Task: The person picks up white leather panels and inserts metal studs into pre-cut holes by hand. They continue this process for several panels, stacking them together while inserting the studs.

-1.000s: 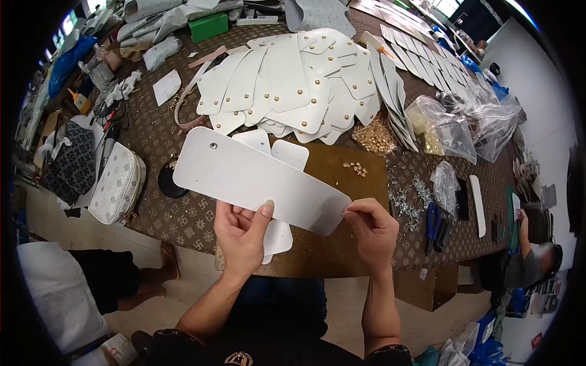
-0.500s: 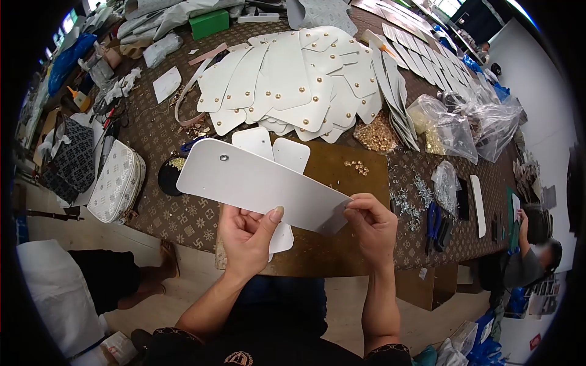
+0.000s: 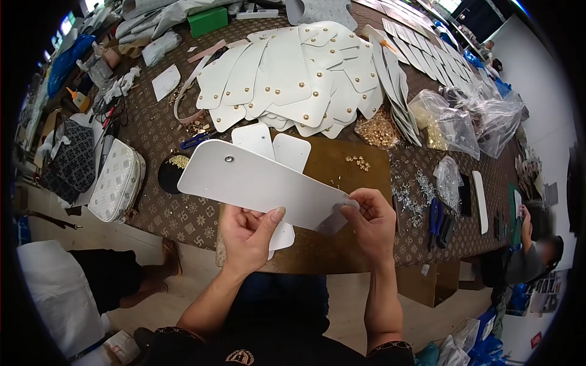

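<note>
Between my two hands a long white panel (image 3: 262, 188) with rounded corners is held up, tilted down to the right. A small metal rivet back shows near its left end. My left hand (image 3: 249, 235) grips the lower edge, thumb on the face and fingers behind. At the right end, my right hand (image 3: 370, 222) pinches the panel between thumb and fingers. Under it, partly hidden, more white pieces (image 3: 292, 152) lie on a brown board (image 3: 342, 174). Several gold studs (image 3: 358, 163) rest on the board. Beyond is a large heap of white panels (image 3: 281, 79) with gold studs.
Loose metal bits (image 3: 412, 201), blue-handled pliers (image 3: 435, 219) and plastic bags (image 3: 448, 122) lie on the right. On the left are a black dish (image 3: 171, 177) of small gold parts and a patterned white bag (image 3: 119, 183). People are at both sides, one with a hand (image 3: 525, 226) at the table's right.
The panel's left end has shifted slightly right and down. My right hand has its fingers a little further over the panel's right end, and the grip of both hands stays.
</note>
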Demonstrator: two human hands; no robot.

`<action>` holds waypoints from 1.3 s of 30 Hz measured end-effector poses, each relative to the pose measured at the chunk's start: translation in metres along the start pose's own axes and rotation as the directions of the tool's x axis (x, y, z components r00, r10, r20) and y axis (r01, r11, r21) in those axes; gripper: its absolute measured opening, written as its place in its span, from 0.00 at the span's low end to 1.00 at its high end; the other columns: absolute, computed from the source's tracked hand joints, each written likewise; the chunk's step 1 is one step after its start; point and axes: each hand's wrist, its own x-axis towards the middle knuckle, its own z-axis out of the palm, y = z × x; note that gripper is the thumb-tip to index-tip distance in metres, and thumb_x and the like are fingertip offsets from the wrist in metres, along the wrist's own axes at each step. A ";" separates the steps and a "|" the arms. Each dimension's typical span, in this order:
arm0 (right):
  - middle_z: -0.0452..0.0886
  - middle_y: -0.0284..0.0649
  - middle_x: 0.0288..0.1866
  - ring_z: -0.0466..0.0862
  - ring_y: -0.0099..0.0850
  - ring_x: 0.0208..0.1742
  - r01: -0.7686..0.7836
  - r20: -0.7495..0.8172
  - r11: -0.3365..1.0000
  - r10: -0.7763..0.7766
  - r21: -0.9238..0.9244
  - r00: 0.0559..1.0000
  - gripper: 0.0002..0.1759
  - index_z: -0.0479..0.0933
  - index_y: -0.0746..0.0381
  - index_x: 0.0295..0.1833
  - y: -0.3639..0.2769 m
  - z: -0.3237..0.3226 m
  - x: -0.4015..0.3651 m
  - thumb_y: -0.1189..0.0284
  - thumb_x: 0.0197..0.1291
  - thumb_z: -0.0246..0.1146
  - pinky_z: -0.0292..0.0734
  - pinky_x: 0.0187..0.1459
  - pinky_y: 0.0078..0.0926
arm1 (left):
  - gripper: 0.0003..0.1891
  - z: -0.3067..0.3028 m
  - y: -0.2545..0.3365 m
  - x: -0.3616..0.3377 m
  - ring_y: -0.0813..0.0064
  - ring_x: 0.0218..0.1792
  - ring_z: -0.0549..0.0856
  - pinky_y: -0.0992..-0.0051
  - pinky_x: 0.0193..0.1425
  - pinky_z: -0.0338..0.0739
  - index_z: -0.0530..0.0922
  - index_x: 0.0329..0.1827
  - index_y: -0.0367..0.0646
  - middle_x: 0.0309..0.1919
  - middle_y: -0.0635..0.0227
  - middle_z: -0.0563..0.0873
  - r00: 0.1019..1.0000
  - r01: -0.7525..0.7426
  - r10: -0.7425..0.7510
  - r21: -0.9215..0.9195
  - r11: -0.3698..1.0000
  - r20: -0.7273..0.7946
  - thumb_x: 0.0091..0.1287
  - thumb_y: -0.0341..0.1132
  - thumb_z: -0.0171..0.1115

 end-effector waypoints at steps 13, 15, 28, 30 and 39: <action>0.88 0.33 0.43 0.86 0.19 0.45 -0.336 0.304 0.941 0.307 0.047 0.902 0.08 0.82 0.69 0.50 -0.020 -0.025 0.013 0.80 0.68 0.72 0.82 0.50 0.18 | 0.20 -0.014 0.006 0.003 0.73 0.51 0.89 0.73 0.58 0.83 0.73 0.63 0.31 0.50 0.58 0.88 0.985 -0.091 0.078 0.078 0.993 0.151 0.71 0.17 0.67; 0.88 0.33 0.42 0.85 0.18 0.44 -0.304 0.273 0.951 0.307 -0.052 0.912 0.08 0.82 0.69 0.50 -0.024 -0.020 0.013 0.80 0.68 0.71 0.81 0.47 0.18 | 0.20 -0.013 0.006 0.002 0.74 0.48 0.88 0.75 0.55 0.83 0.73 0.62 0.32 0.48 0.60 0.88 0.990 -0.064 0.050 0.102 0.993 0.135 0.70 0.19 0.69; 0.86 0.35 0.38 0.81 0.23 0.34 -0.017 -0.037 0.847 -0.003 -0.531 0.999 0.09 0.87 0.66 0.47 0.006 -0.020 0.045 0.70 0.71 0.69 0.77 0.39 0.24 | 0.10 -0.008 0.008 0.006 0.79 0.38 0.90 0.78 0.42 0.86 0.85 0.50 0.35 0.41 0.65 0.91 0.954 0.299 -0.297 0.181 0.937 -0.041 0.75 0.33 0.69; 0.86 0.38 0.38 0.83 0.28 0.34 0.060 -0.031 0.776 -0.102 -0.628 0.994 0.08 0.87 0.65 0.46 0.026 -0.024 0.060 0.71 0.69 0.70 0.78 0.40 0.27 | 0.10 -0.006 0.008 0.009 0.79 0.38 0.90 0.78 0.41 0.86 0.85 0.50 0.35 0.41 0.65 0.92 0.952 0.301 -0.286 0.163 0.940 -0.110 0.76 0.34 0.69; 0.86 0.43 0.39 0.84 0.36 0.36 0.183 0.086 0.637 -0.180 -0.749 0.980 0.04 0.85 0.65 0.41 0.034 -0.024 0.069 0.75 0.65 0.70 0.79 0.41 0.31 | 0.13 -0.009 0.006 0.018 0.78 0.41 0.91 0.76 0.44 0.91 0.82 0.56 0.32 0.45 0.62 0.91 0.934 0.290 -0.265 0.077 0.954 -0.238 0.78 0.34 0.65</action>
